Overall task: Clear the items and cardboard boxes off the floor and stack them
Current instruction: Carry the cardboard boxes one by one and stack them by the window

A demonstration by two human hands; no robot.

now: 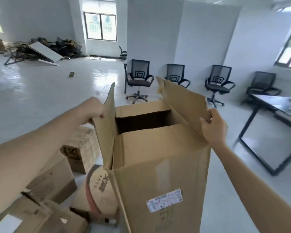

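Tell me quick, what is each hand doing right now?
Left hand: closed, gripping the left flap of the big cardboard box.
Right hand: closed, gripping the right flap.

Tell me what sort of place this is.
Likely an office being set up or cleared out: black mesh office chairs line the white wall, a dark-framed desk stands at right, and a heap of debris lies by the far window. Cardboard boxes sit on the floor.

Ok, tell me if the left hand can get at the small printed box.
Probably, once freed: the left hand grips a flap of the open box; the small printed box sits below, unobstructed.
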